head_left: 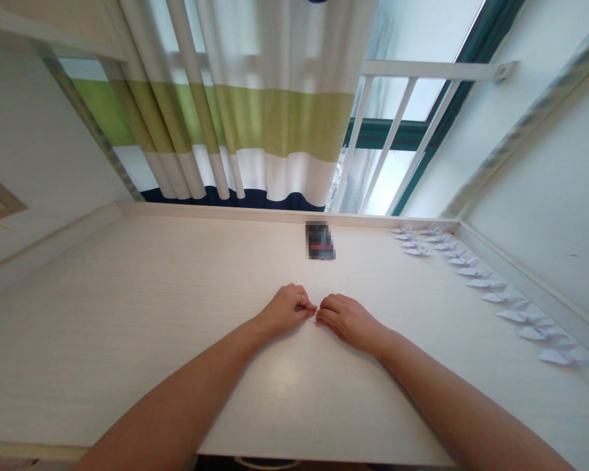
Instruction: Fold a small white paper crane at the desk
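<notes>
Close together over the middle of the table, my left hand (288,307) and my right hand (348,320) meet at the fingertips. Between them shows a small piece of white paper (313,320), mostly hidden by the fingers. The left thumb and forefinger are pinched on its left side; a ring sits on a left finger. The right fingers are curled together on its other side. How the paper is folded cannot be made out.
Several folded white paper shapes (488,284) stand in rows along the right edge. A dark, pixelated flat object (320,240) lies beyond my hands. The pale table (127,314) has a low rim (226,213) at the back, before a striped curtain (285,118) and white window rail (432,70).
</notes>
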Demonstrator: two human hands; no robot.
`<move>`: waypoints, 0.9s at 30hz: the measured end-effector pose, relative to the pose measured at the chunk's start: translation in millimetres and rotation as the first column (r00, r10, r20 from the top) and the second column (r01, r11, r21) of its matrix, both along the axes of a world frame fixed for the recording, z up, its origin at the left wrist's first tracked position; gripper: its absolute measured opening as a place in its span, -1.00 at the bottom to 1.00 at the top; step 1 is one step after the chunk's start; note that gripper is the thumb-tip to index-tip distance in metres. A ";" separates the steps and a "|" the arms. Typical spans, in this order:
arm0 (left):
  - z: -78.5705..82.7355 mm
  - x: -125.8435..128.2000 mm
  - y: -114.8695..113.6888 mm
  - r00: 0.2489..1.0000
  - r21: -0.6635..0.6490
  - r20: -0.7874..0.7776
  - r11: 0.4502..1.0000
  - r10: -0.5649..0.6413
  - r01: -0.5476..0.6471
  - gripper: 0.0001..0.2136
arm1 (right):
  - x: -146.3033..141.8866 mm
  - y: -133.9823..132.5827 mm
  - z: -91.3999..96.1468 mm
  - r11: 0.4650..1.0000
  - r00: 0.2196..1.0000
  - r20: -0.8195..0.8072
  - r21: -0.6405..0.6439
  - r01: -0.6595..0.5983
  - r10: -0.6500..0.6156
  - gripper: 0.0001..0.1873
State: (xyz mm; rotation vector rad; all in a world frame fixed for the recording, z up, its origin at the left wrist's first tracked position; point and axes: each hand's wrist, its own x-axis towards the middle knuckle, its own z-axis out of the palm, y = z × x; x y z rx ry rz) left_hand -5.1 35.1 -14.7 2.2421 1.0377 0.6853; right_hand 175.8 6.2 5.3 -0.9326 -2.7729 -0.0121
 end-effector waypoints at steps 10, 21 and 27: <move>2.0 0.1 -0.4 1.000 -0.002 -0.018 1.000 0.000 0.000 -0.92 | -4.0 -4.3 -0.3 0.999 0.998 0.056 0.044 -0.006 0.003 -0.69; 3.7 -0.5 1.0 1.000 -0.045 -0.005 0.999 -0.016 0.016 -0.92 | -6.0 -2.4 -4.6 0.985 0.991 -0.108 -0.158 0.063 -0.081 -0.83; 8.1 -0.1 -1.1 1.000 -0.085 -0.022 0.996 -0.020 0.018 -0.88 | -7.4 -3.3 -7.3 0.954 0.965 -0.187 -0.270 0.131 -0.186 -0.84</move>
